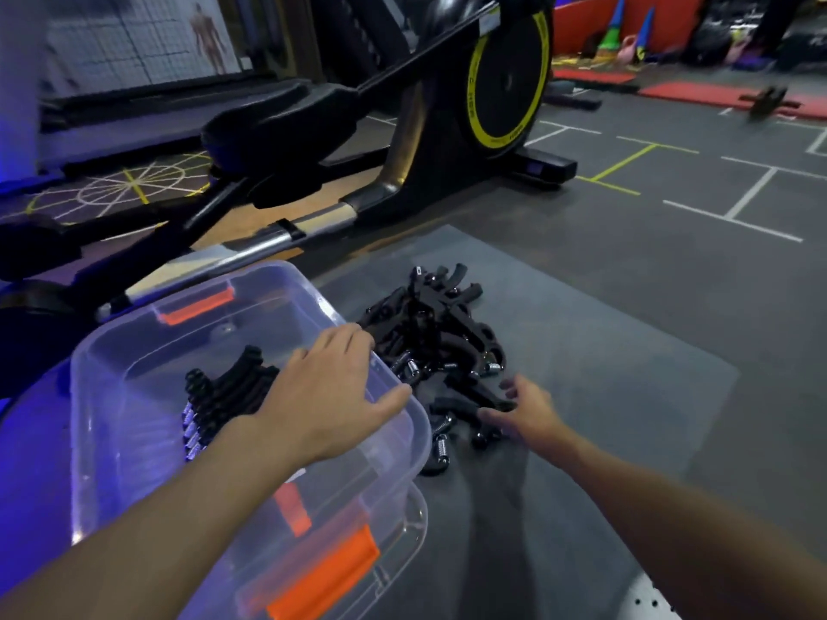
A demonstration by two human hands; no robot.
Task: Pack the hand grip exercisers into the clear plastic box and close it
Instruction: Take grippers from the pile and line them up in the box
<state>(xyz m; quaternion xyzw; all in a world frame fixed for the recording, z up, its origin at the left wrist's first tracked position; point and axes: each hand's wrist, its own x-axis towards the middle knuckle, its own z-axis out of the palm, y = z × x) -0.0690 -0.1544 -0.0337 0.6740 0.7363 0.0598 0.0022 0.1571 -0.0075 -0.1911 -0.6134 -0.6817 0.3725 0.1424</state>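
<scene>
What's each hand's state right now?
Left hand: open, resting on clear box rim.
Right hand: open, at the exerciser pile, gripping nothing.

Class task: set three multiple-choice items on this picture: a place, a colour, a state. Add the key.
1. Where is the loose pile of exercisers? A on the grey mat beside the clear box; B in a bag; C on a shelf.
2. The box's latches are: A blue; B orange; C green.
3. The box is: A lidded shut; B open, holding some exercisers; C open, empty.
Key: 1 A, the pile lies on the mat. 2 B, the latches show orange. 3 B, no lid covers it and exercisers lie inside.
</scene>
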